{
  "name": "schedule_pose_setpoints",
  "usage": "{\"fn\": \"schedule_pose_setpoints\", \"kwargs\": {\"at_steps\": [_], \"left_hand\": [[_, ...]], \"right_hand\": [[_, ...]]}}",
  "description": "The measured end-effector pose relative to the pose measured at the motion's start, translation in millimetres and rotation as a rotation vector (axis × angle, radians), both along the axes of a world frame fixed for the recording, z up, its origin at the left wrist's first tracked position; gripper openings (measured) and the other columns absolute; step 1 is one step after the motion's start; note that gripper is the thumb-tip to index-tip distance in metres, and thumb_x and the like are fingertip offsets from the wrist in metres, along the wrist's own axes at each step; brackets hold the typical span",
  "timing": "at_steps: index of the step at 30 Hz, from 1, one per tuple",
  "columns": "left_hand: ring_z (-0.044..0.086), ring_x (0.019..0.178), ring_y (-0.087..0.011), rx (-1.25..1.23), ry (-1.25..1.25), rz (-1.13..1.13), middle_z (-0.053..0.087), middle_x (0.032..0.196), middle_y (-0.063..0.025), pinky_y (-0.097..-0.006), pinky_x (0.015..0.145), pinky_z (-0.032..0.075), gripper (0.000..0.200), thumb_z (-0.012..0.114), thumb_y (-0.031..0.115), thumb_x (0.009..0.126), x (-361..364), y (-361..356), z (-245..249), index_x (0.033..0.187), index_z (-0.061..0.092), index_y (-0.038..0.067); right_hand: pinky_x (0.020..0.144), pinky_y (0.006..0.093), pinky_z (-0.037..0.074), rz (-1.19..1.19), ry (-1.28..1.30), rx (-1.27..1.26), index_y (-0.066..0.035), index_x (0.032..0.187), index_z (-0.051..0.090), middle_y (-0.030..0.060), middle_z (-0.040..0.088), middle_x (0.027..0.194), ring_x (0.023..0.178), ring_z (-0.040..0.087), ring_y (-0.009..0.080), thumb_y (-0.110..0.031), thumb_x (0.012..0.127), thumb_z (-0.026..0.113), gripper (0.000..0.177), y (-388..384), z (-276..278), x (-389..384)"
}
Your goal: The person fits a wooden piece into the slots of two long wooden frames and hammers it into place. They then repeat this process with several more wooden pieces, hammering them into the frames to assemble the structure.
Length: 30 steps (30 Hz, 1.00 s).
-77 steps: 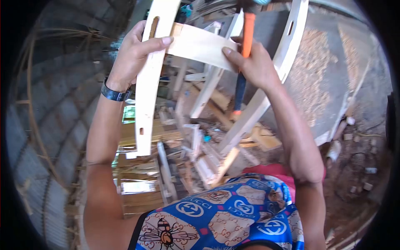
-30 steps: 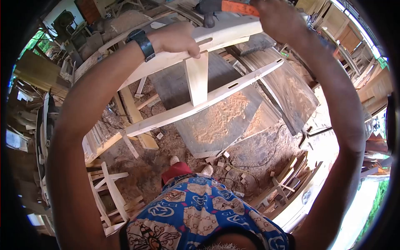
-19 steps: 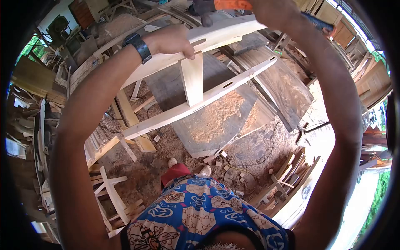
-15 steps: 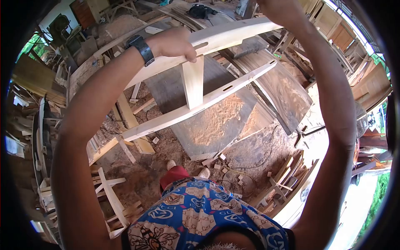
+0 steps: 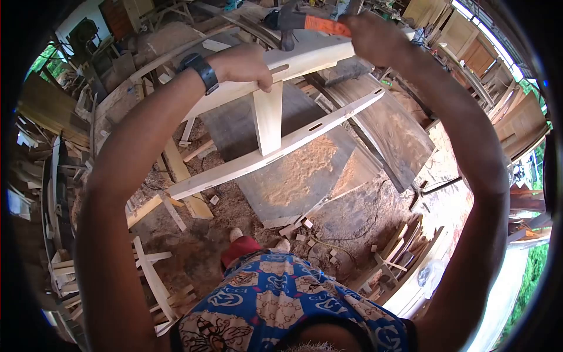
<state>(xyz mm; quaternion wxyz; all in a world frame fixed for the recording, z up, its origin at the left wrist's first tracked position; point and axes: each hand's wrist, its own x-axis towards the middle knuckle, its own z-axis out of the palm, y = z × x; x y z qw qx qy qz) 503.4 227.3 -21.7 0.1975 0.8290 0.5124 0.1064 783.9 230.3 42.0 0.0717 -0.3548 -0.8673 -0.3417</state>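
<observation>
My left hand (image 5: 245, 66), with a dark watch on its wrist, grips the upper wooden rail (image 5: 319, 54) near a slot. Just below it, a short wooden crosspiece (image 5: 268, 120) joins that rail to a lower slotted rail (image 5: 234, 168). My right hand (image 5: 375, 40) is closed around the orange handle (image 5: 327, 25) of a hammer. The dark hammer head (image 5: 287, 26) is at the upper rail, right of my left hand; whether it touches the wood I cannot tell.
Under the frame are dark boards (image 5: 258, 190) covered in sawdust. Wood offcuts (image 5: 399, 252) lie in a pile at lower right, and a small wooden frame (image 5: 153, 278) at lower left. Wooden panels (image 5: 522, 126) stand at the far right.
My right hand has come down and left from the top edge, bringing the hammer into view over the upper rail. My left hand keeps its grip; the view has shifted slightly.
</observation>
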Motion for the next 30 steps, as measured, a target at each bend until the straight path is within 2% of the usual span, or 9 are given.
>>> {"fn": "schedule_pose_setpoints", "kwargs": {"at_steps": [2,6,11,14,16,18,25,28,30], "left_hand": [[0.069,0.075,-0.0277,-0.012,-0.031,-0.016,0.072,0.085,-0.0198,-0.0361,0.068,0.051,0.044,0.08,0.025,0.058,0,1,-3,0.086,0.072,-0.008],[0.069,0.075,-0.0277,-0.005,-0.023,-0.022,0.072,0.083,-0.0199,-0.0361,0.067,0.05,0.046,0.081,0.026,0.056,-5,13,-12,0.084,0.071,-0.009],[0.069,0.074,-0.0276,-0.002,-0.04,-0.012,0.071,0.082,-0.0204,-0.0364,0.066,0.05,0.047,0.082,0.028,0.056,-6,11,-11,0.083,0.071,-0.009],[0.069,0.074,-0.028,0.036,-0.063,-0.027,0.071,0.082,-0.0204,-0.0366,0.066,0.05,0.048,0.082,0.029,0.055,-5,14,-13,0.083,0.071,-0.009],[0.069,0.074,-0.0282,0.047,-0.079,-0.033,0.071,0.082,-0.0203,-0.0367,0.066,0.05,0.049,0.082,0.029,0.055,-7,13,-17,0.083,0.071,-0.009],[0.07,0.075,-0.0285,0.043,-0.046,0.007,0.072,0.082,-0.0202,-0.0369,0.067,0.05,0.049,0.083,0.03,0.055,-5,8,-11,0.083,0.071,-0.009],[0.07,0.076,-0.0273,0.057,-0.001,-0.01,0.073,0.083,-0.0188,-0.0348,0.069,0.051,0.048,0.083,0.032,0.056,-6,10,-12,0.083,0.073,-0.006],[0.07,0.079,-0.0254,0.12,-0.104,0.021,0.074,0.086,-0.0167,-0.0341,0.072,0.052,0.047,0.083,0.03,0.058,-18,-2,-7,0.09,0.074,-0.004],[0.067,0.098,-0.0243,-0.15,0.036,-0.171,0.072,0.11,-0.016,-0.033,0.086,0.05,0.065,0.082,0.024,0.063,-34,-13,5,0.12,0.064,-0.002]], "right_hand": [[0.08,0.0461,0.057,-0.367,-0.05,-0.113,-0.005,0.106,0.07,0.0183,0.073,0.096,0.095,0.069,0.0389,-0.013,0.083,0.061,0.026,-26,41,-20],[0.084,0.0457,0.057,-0.206,0.572,-0.05,0.0,0.101,0.069,0.0226,0.072,0.095,0.097,0.068,0.0402,-0.013,0.082,0.061,0.024,-27,43,-22],[0.084,0.0456,0.057,-0.079,-0.069,0.13,-0.008,0.124,0.063,0.024,0.07,0.096,0.096,0.069,0.0371,-0.007,0.084,0.058,0.04,19,5,7],[0.084,0.0448,0.057,-0.215,0.164,-0.064,0.003,0.097,0.068,0.0234,0.072,0.098,0.098,0.068,0.0395,-0.011,0.081,0.06,0.023,-15,56,-18],[0.083,0.0442,0.057,-0.397,0.239,-0.165,0.004,0.099,0.068,0.0236,0.071,0.102,0.098,0.069,0.0383,-0.011,0.081,0.061,0.025,-10,50,-17],[0.085,0.0461,0.057,-0.16,0.082,-0.098,-0.003,0.13,0.058,0.0256,0.069,0.103,0.095,0.069,0.0391,-0.004,0.084,0.056,0.046,62,4,25],[0.079,0.0442,0.057,-0.207,-0.021,-0.085,0.003,0.113,0.064,0.0236,0.07,0.1,0.093,0.07,0.0364,-0.011,0.084,0.06,0.033,0,1,-13],[0.082,0.0437,0.058,-0.278,0.012,-0.146,0.003,0.102,0.069,0.0237,0.071,0.098,0.097,0.07,0.0365,-0.013,0.082,0.061,0.027,-15,7,-22],[0.08,0.0443,0.058,-0.305,0.041,-0.144,0.003,0.101,0.07,0.024,0.071,0.095,0.097,0.07,0.0361,-0.013,0.082,0.06,0.027,-20,19,-23]]}}
